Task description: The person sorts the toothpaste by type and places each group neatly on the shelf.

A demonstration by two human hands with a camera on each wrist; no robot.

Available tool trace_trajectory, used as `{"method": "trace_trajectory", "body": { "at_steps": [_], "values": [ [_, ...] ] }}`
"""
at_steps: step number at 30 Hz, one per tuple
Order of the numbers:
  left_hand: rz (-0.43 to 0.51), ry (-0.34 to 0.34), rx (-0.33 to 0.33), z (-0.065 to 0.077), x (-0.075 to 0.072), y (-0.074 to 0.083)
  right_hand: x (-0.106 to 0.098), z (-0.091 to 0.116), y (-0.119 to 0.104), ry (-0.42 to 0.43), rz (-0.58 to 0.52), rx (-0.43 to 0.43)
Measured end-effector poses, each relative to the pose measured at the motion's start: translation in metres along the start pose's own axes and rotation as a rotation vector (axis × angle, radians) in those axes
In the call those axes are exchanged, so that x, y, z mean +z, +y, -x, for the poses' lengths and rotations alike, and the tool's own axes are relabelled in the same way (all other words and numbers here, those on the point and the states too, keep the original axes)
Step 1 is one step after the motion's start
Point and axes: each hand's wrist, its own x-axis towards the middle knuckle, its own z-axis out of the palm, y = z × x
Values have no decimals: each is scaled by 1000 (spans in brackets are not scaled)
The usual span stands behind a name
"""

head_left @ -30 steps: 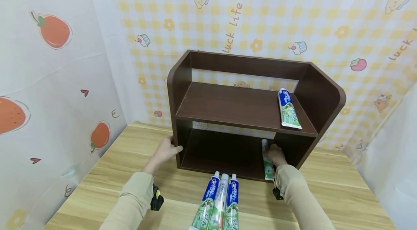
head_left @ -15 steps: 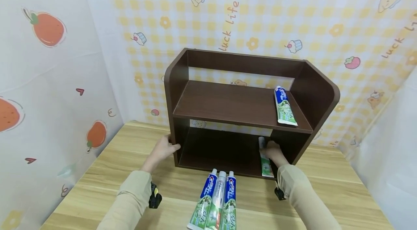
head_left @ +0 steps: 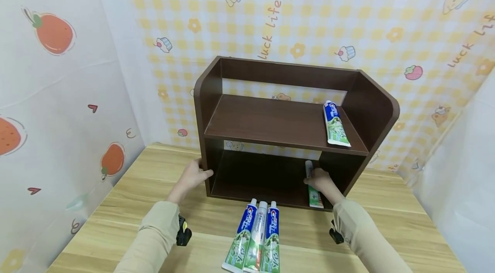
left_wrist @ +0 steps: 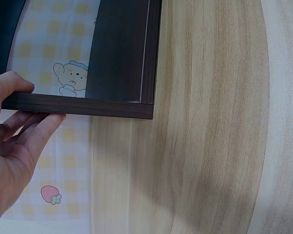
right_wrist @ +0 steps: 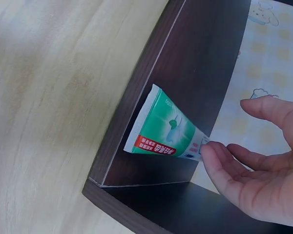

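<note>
My left hand [head_left: 192, 175] holds the left side panel of a dark brown two-tier shelf [head_left: 270, 124]. In the left wrist view its thumb lies on the inner face, the fingers [left_wrist: 45, 134] on the outer. A green and silver toothpaste tube [right_wrist: 163, 129] lies on the lower tier near the right wall, crimped end toward the front edge. At its narrower end is my right hand [right_wrist: 263, 168], the thumb spread well away from the tube and the fingertips right beside it. A blue and green toothpaste tube [head_left: 335, 124] lies on the upper tier at the right.
In front of the shelf, on the wooden table [head_left: 127, 217], lie a blue and green tube [head_left: 241, 238], a silver and green tube [head_left: 256, 238] and another blue and green tube [head_left: 271, 240], side by side. A patterned cloth wall [head_left: 247, 28] stands behind.
The right hand's grip on the lower tube has loosened, and the hand has drawn slightly off it. The left hand stays on the side panel. The head view has shifted slightly.
</note>
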Motion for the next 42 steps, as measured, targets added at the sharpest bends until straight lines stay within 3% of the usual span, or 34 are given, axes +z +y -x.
{"method": "trace_trajectory", "body": {
  "at_steps": [16,26,42],
  "values": [
    [-5,-12,-16,0,0,0,-3,17,-2,-47,19,-12],
    [-19,4,7,1,0,1,5,27,-2,-46,3,-43],
    [-25,-25,-7,0,-1,1,21,48,-9,-15,-39,-70]
  ]
}}
